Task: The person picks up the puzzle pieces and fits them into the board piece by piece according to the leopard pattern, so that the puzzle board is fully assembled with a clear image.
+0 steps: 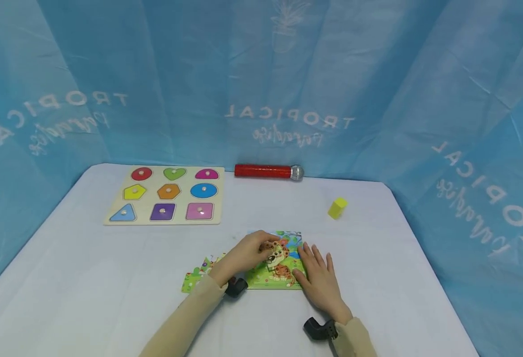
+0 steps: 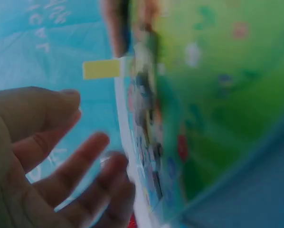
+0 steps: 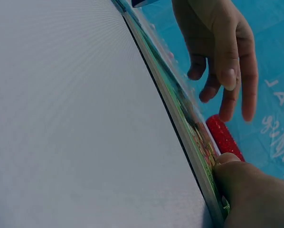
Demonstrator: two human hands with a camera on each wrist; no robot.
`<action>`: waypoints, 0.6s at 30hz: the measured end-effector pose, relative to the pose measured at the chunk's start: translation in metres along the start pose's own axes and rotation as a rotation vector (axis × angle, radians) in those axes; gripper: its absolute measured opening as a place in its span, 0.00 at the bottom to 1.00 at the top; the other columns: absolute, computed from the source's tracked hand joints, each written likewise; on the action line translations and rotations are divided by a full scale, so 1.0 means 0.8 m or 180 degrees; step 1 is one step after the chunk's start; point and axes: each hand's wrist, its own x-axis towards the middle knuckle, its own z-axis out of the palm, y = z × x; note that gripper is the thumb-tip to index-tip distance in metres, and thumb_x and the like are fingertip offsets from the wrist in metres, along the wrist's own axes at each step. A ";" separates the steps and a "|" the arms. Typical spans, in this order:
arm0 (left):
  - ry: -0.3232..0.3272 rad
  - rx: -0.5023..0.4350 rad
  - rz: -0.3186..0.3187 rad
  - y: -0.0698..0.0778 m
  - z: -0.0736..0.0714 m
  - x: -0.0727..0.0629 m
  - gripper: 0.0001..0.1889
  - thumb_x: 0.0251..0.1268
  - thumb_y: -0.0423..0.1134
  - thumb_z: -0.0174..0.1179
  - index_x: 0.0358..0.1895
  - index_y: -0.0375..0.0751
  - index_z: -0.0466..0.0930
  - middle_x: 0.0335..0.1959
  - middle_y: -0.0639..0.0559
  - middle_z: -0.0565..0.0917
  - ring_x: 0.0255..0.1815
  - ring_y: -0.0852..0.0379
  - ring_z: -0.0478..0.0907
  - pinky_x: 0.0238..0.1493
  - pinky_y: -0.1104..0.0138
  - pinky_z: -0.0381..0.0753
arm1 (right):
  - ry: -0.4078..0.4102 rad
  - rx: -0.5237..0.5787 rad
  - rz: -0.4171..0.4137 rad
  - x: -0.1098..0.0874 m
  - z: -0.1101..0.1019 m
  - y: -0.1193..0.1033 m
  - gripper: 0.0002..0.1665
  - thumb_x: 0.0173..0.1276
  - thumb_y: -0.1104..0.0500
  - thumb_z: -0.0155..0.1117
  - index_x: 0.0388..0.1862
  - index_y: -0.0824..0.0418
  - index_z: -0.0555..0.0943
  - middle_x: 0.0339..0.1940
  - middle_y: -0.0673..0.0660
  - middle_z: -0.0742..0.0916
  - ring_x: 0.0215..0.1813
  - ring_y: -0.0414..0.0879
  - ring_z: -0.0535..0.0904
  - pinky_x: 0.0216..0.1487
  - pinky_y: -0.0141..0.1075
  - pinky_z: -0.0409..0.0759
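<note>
A jigsaw puzzle board (image 1: 266, 283) lies in front of me, its picture a spotted cub on green grass. My left hand (image 1: 250, 253) hovers over the upper left of the picture. Its fingers are loosely bent with nothing between them, as the left wrist view and right wrist view both show. Along the board's right edge lies my right hand (image 1: 320, 283), fingers extended and thumb touching the edge. Loose jigsaw pieces (image 1: 191, 281) lie left of the board, partly hidden by my left forearm.
A wooden shape board (image 1: 181, 202) with knobbed coloured shapes lies at the back left. Beside it, near the table's far edge, is a red microphone (image 1: 263, 171). A yellow block (image 1: 337, 208) stands at the right. Blue curtains surround the white table.
</note>
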 end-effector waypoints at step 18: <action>-0.0412 0.1929 0.0336 0.033 0.024 -0.057 0.25 0.71 0.49 0.54 0.68 0.46 0.71 0.73 0.47 0.68 0.72 0.49 0.67 0.68 0.50 0.69 | 0.0011 -0.0099 -0.0006 -0.002 -0.002 -0.002 0.38 0.73 0.44 0.53 0.76 0.57 0.60 0.78 0.57 0.64 0.79 0.58 0.53 0.76 0.60 0.38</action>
